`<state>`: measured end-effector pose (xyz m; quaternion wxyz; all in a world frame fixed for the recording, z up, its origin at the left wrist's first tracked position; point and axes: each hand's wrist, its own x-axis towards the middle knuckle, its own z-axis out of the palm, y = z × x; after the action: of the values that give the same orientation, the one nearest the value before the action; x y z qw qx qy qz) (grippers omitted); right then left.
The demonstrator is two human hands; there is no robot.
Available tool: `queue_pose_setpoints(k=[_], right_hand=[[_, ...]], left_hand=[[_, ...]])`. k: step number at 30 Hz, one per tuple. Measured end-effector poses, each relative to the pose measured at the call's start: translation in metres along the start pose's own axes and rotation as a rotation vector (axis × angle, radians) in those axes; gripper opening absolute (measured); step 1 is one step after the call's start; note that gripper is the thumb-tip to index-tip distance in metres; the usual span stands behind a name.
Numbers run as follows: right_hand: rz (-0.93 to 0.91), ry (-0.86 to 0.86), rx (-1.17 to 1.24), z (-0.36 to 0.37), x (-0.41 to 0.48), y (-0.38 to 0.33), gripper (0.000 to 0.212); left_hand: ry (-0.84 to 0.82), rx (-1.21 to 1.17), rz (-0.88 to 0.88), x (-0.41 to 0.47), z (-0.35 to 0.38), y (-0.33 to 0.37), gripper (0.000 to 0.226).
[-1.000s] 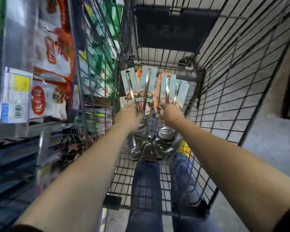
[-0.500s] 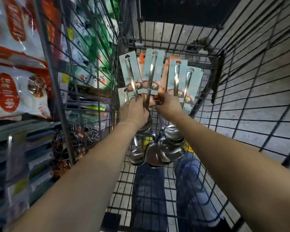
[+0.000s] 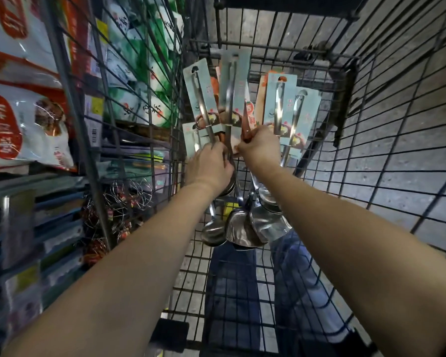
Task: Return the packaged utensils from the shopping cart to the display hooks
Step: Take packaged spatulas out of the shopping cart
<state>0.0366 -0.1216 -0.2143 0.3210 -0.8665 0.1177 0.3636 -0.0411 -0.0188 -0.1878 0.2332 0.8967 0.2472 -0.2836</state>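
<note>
Inside the wire shopping cart [image 3: 371, 140] I hold a fan of packaged utensils [image 3: 232, 99]: steel ladles and spoons on pale blue and orange cards. My left hand [image 3: 209, 167] is shut on the handles of the left ones. My right hand [image 3: 260, 148] is shut on the right ones, whose cards [image 3: 281, 106] stand above it. The shiny bowls [image 3: 245, 228] hang below both hands, above the cart floor. Display hooks are hidden from view.
A wire display rack [image 3: 93, 140] stands close on the left with snack bags [image 3: 23, 124], green packets [image 3: 144, 73] and wire whisks [image 3: 124, 202]. The cart's mesh walls enclose both arms. My legs in jeans [image 3: 232, 292] show under the cart floor.
Both hands have lifted the bundle of utensils higher in the cart, and the view has moved closer to it. The grip on the handles is unchanged.
</note>
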Motion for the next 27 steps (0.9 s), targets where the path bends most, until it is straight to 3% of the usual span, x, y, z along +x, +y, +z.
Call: queue_pose_setpoints(k=[5,12,15,21,27], right_hand=[[-0.026,0.113,0.139,-0.019,-0.017,0.000,0.025],[-0.129,0.157,0.280,-0.052,-0.038,0.000,0.024],[-0.203,0.140,0.367,-0.066,-0.047,-0.003,0.028],[-0.205,0.148,0.492,-0.074,-0.054,-0.013,0.035],[-0.265,0.017,0.429,-0.076,-0.058,-0.014,0.023]], left_hand=[[0.024,-0.094,-0.008,-0.006,-0.011,0.013,0.021],[-0.027,-0.447,-0.020,-0.019,-0.023,0.046,0.031],[-0.091,-0.608,-0.021,-0.023,-0.023,0.060,0.029],[-0.010,-0.874,-0.082,-0.026,-0.029,0.066,0.018],[0.039,-0.948,-0.122,-0.031,-0.040,0.041,0.011]])
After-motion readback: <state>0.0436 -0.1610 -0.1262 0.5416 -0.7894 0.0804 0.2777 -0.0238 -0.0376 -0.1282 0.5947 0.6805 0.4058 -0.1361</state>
